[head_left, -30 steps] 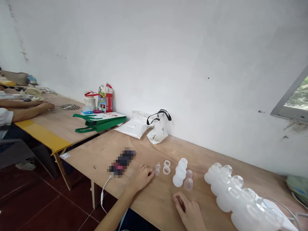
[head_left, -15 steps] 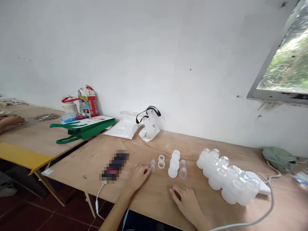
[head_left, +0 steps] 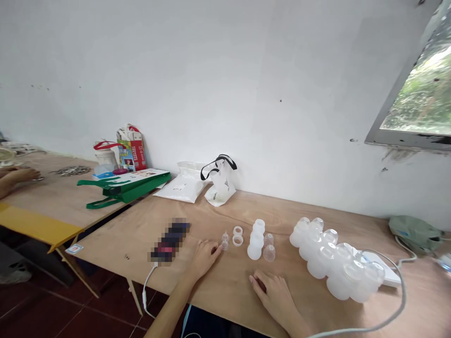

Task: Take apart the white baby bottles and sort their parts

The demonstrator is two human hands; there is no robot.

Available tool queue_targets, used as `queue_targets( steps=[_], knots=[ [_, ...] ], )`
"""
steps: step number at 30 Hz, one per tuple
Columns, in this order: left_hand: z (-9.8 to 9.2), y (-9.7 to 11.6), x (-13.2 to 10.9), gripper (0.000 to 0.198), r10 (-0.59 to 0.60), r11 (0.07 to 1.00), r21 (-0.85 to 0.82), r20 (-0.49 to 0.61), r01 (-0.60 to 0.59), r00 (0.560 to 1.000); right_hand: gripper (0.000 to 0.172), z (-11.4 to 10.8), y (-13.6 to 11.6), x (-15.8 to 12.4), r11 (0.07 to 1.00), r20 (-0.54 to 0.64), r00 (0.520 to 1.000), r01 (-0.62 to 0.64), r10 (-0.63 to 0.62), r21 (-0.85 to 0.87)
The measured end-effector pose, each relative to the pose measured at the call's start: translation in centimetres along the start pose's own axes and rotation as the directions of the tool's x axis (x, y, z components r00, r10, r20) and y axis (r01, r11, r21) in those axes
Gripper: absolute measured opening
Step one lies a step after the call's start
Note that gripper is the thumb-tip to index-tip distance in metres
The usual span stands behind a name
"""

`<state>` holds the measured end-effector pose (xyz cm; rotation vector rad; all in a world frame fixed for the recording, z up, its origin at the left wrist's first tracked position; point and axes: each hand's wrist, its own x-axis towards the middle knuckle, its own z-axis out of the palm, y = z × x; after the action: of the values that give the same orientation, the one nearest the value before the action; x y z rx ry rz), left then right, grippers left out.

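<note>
- While the fingertips (head_left: 216,250) of the left hand (head_left: 205,259) are lying close together and gripping nothing, they are sitting just beside two small clear pieces (head_left: 225,241), which are touching each other.
- The right hand (head_left: 273,293) is lying flat and empty on the plywood table (head_left: 225,300), its fingers together, near a stack of frosted white cups (head_left: 256,239).
- Because these light pieces are standing close together, slow fingertip contact is suiting them better than a wide sweep of the hand.
- The table is holding two small clear pieces, two clear rings (head_left: 237,235), three stacked frosted white cups, two clear funnels (head_left: 268,246), and roughly ten frosted cups (head_left: 334,263), which are overlapping too much for an exact count.
- Farther left, a pixelated object (head_left: 170,240) is lying beside the left wrist, its white cable (head_left: 144,293) hanging over the table edge.
- At the neighbouring table, another person's hand (head_left: 23,175) is resting on the wood.
</note>
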<state>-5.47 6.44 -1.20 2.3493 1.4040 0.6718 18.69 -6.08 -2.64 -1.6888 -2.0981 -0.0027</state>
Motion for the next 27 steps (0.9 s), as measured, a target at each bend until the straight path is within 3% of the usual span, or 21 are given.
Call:
queue_targets(
  steps=[18,27],
  knots=[
    [-0.13,0.19,0.03,0.045,-0.005,0.999,-0.046,-0.008,0.005,1.0,0.034,0.04,0.18,-0.11,0.999,-0.004,1.0,0.013,-0.013,0.042],
    [-0.61,0.77,-0.11,0.037,0.007,0.996,-0.093,0.022,-0.004,1.0,0.034,-0.01,0.03,0.0,1.0,-0.002,1.0,0.003,-0.003,0.021]
  ],
)
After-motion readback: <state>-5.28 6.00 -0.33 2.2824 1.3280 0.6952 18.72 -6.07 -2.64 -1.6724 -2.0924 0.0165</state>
